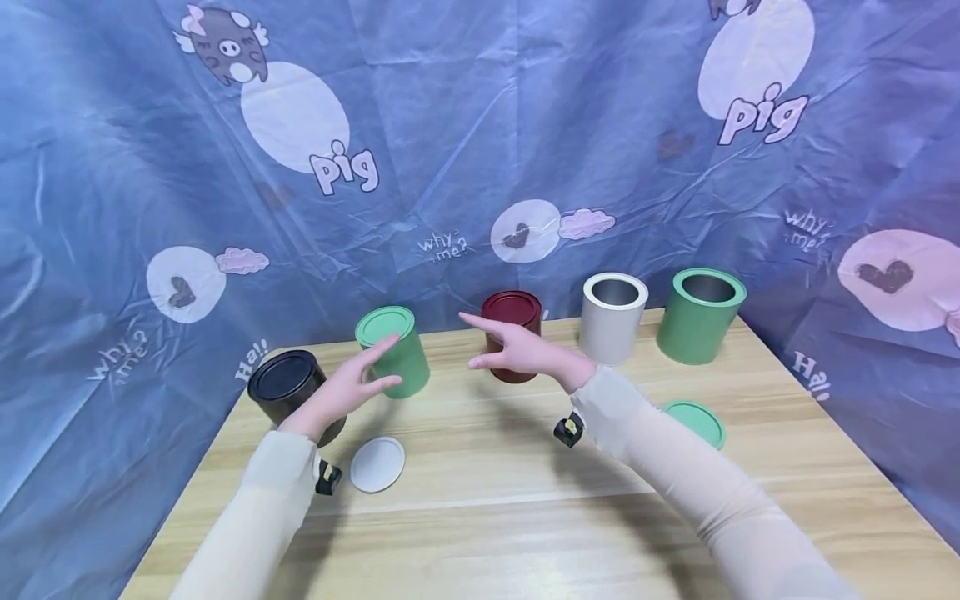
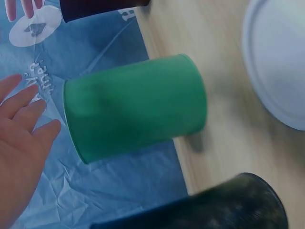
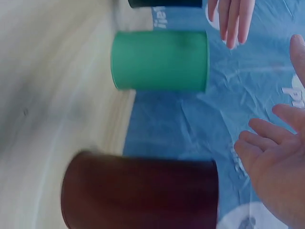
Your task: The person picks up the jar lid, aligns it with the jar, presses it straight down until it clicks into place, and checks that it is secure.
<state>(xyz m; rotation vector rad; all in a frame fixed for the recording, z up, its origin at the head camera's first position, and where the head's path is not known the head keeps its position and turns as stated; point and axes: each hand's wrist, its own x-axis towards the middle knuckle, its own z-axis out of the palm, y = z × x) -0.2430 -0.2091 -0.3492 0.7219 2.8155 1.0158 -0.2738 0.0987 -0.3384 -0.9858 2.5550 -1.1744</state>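
Note:
My left hand hovers by the lidded green can, its fingers loosely extended and holding nothing. In the left wrist view that can stands just beyond the fingertips. A black lidded can stands beside the left wrist, partly hidden by the hand. Over toward the middle, my right hand overlaps a dark red lidded can in the head view, fingers spread and nothing held. The right wrist view shows the red can beside the right palm.
A white can and a green can, both without lids, stand at the back right. A green lid lies near the right forearm, a white lid by the left wrist. Blue printed cloth hangs behind the wooden table.

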